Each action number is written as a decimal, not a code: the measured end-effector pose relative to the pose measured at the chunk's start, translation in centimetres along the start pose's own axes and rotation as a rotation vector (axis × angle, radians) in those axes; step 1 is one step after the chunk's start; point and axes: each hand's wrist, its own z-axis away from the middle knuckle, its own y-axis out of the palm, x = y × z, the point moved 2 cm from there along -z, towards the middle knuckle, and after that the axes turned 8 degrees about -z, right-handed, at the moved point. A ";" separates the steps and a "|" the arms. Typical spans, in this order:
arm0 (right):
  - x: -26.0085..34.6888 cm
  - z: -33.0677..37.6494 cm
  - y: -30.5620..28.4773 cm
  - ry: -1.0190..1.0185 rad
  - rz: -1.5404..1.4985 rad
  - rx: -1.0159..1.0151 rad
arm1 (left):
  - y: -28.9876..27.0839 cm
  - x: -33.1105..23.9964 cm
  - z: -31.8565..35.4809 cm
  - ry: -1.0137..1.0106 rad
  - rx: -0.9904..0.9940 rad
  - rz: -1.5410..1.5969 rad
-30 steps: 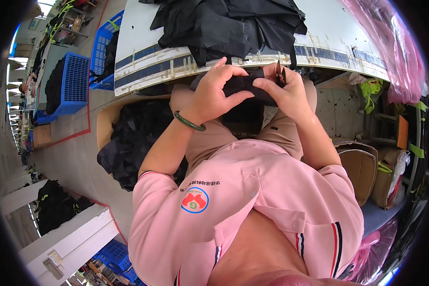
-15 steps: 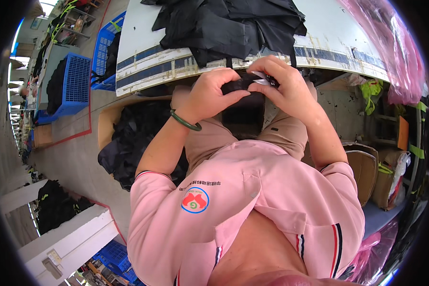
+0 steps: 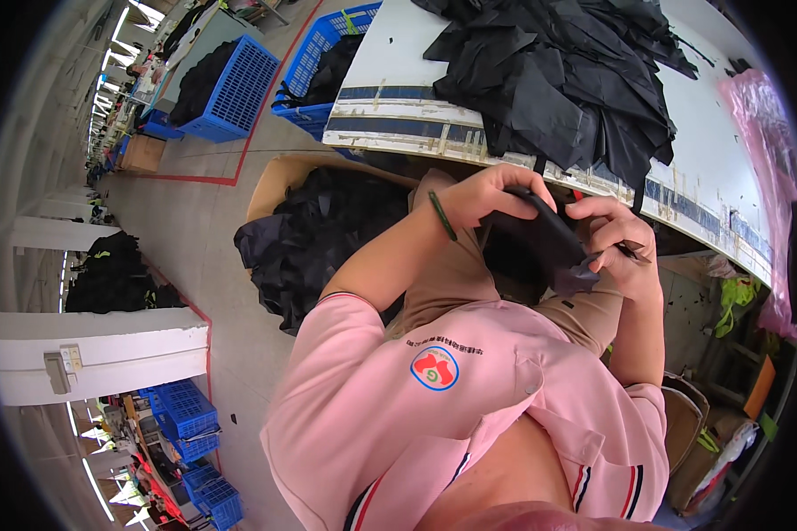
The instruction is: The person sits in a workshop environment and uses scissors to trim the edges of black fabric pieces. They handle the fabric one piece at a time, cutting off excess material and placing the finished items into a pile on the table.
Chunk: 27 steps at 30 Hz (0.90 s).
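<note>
My left hand (image 3: 496,196), with a dark green bangle (image 3: 442,216) at the wrist, pinches the upper end of a black fabric piece (image 3: 549,243). The piece slants down toward my right hand (image 3: 618,243), whose fingers are curled at its lower edge. Dark, narrow thread snips (image 3: 632,252) stick out of the right hand; their blades are mostly hidden by the fingers. Both hands are over my lap, just in front of the table edge. A heap of black fabric pieces (image 3: 558,97) lies on the white table (image 3: 398,66) beyond them.
To the left, a cardboard box (image 3: 270,181) overflows with black fabric (image 3: 314,239). Blue crates (image 3: 239,97) stand farther left on the floor, near a white beam (image 3: 133,341). Pink plastic sheeting (image 3: 762,159) hangs at the table's right side, above cartons (image 3: 708,451).
My view has turned, so the scene sits farther right. The hands have moved apart; the black piece is now spread between them. The silver blades seen at the right hand no longer show.
</note>
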 end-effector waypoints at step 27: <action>-1.3 0.9 -1.1 0.264 0.404 -0.387 | 4.6 2.4 -2.0 0.219 -0.406 -0.255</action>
